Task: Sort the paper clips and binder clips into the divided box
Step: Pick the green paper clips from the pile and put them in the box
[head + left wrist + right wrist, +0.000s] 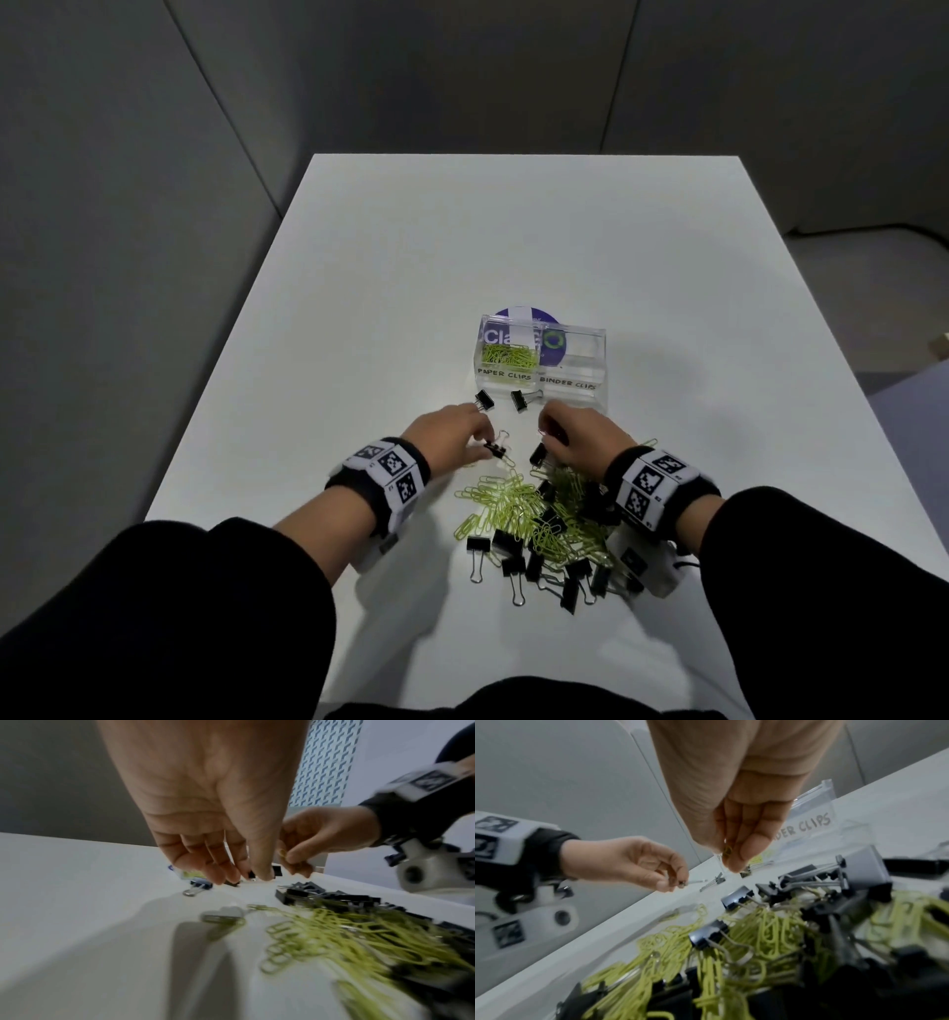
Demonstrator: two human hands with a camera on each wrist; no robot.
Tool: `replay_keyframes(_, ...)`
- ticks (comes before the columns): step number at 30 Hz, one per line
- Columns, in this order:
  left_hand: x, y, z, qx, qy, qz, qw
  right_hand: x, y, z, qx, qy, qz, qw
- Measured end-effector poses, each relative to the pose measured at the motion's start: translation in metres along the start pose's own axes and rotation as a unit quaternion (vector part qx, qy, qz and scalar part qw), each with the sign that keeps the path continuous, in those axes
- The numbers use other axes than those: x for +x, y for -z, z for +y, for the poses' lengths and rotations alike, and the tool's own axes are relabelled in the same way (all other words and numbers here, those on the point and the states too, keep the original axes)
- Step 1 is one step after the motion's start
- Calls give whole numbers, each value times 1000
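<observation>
On the white table [390, 288], the left hand [452, 431] pinches a black binder clip [495, 452] between thumb and fingers [231, 868]. The right wrist view alone shows the right hand [741, 833] pinching yellow-green paper clips [727, 850]; from the head view they are hidden. The divided box [590, 349] stands just beyond, paper clips in its left compartment.

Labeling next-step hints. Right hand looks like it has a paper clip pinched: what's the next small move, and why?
Probably carry the right hand forward to the PAPER CLIPS compartment and release. Its fingers pinch a yellow-green paper clip, that compartment already holds the same clips, and the box sits just ahead of the hand.
</observation>
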State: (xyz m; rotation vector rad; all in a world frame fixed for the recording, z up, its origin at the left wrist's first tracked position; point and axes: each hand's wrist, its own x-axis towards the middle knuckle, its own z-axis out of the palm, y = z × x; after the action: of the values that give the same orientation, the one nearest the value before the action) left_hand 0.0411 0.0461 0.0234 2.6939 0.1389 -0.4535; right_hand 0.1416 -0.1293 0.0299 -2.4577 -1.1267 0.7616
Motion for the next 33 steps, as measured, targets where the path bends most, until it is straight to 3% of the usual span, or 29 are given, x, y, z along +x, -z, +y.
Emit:
replay_keyframes(5, 16, 10, -11, 4, 49, 7, 999, 5, -4, -4, -66, 25, -75, 995)
replay_keyframes(9, 14, 3, -12, -1, 64, 6, 998, 9, -11, -4, -99, 48, -85, 990)
replay_keyframes(15, -26, -25, -14, 66, 1, -3, 998, 10, -20, -11, -114, 59, -98, 987)
replay_keyframes(22, -53, -53, 0, 117, -20, -17, 993, -2, -31, -25, -207, 58, -111, 970)
replay_keyframes(27, -64, -48, 8, 104, -54, -3, 993, -25, -32, -25, -242, 134, -42, 960)
replay_keyframes(31, -72, -50, 16, 85, -51, -26, 995, -45, -53, -28, -259, 201, -63, 943)
replay_keyframes(33, -73, -56, 19, 72, -45, -50, 995, -50, -64, -28, -255, 188, -75, 946)
